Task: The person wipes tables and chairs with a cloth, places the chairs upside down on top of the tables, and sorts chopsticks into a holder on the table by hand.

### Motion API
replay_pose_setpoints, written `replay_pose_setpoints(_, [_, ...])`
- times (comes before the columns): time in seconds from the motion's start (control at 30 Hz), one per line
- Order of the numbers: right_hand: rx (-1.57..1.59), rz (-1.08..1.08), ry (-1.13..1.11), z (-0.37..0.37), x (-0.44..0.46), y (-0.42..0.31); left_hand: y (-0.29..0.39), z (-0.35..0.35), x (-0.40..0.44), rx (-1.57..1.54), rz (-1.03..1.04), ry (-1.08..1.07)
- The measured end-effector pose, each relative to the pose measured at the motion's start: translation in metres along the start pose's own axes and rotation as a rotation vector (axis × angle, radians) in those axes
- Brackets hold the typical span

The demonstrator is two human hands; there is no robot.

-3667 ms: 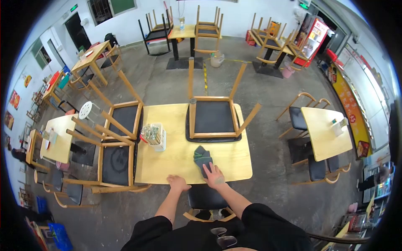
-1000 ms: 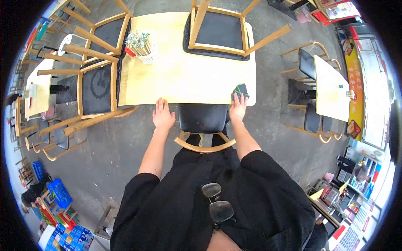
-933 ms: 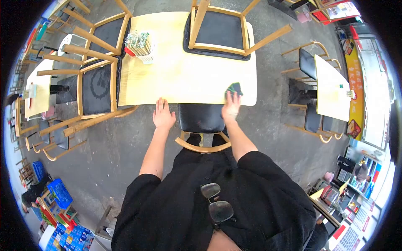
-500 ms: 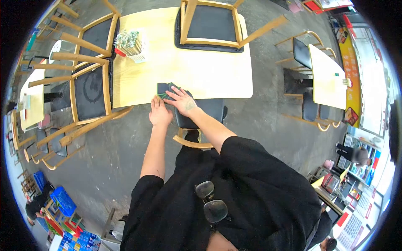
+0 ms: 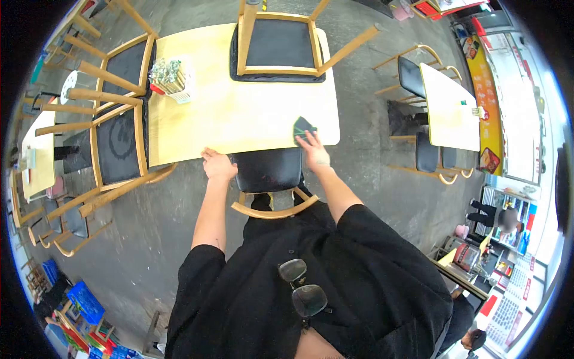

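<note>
A folded dark cloth with green edging lies on the pale wooden tabletop, close to its near right corner. My right hand has hold of it, with the fingers pressed down on its near side; where the thumb grips is hidden. At the table's near edge, left of the tucked-in chair, my left hand rests with its fingers stretched and thumb apart, holding nothing. The chair has a black seat and a curved wooden back.
An upside-down chair rests on the table's far side, and more upturned chairs line its left end. A white holder with small plants stands at the left. Another table with chairs is on the right. A person stands far right.
My right hand has slid the cloth rightward along the near edge. My left hand has come off the cloth's side and stays near the edge. The view has shifted slightly.
</note>
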State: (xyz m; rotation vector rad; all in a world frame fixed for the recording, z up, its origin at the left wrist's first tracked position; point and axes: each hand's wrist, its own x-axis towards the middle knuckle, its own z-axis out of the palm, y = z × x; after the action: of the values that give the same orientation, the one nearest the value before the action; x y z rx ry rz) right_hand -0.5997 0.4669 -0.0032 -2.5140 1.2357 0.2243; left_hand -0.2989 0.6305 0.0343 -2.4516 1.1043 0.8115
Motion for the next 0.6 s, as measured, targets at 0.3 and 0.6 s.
replay_pose_setpoints(0.3, [0.110, 0.440, -0.052, -0.007, -0.008, 0.094, -0.012, 0.009, 0.003, -0.103, 0.021, 0.037])
replay_pose_setpoints(0.6, [0.370, 0.415, 0.055, 0.004, -0.010, 0.107, -0.023, 0.079, -0.001, -0.417, -0.037, 0.173])
